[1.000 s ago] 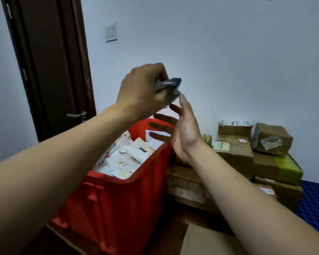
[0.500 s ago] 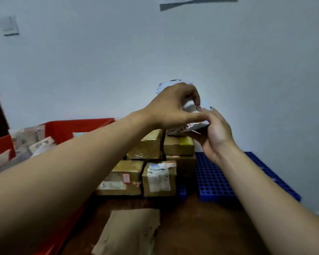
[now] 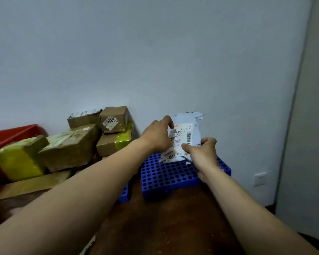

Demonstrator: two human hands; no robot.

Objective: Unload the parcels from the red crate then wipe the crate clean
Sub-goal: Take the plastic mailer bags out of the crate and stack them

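Parcel (image 3: 189, 134), grey, crumpled, white-labelled.

Both hands hold a grey mailer bag (image 3: 187, 137) upright over a blue perforated pallet (image 3: 166, 175) by the white wall (image 3: 155, 52). The left hand (image 3: 157, 134) grips its left edge; the right hand (image 3: 203, 153) pinches its lower right corner, over the white shipping label (image 3: 180, 138). To the left, taped cardboard boxes (image 3: 72, 146) are piled against the wall, with the red crate (image 3: 13, 133) just behind them at the edge.
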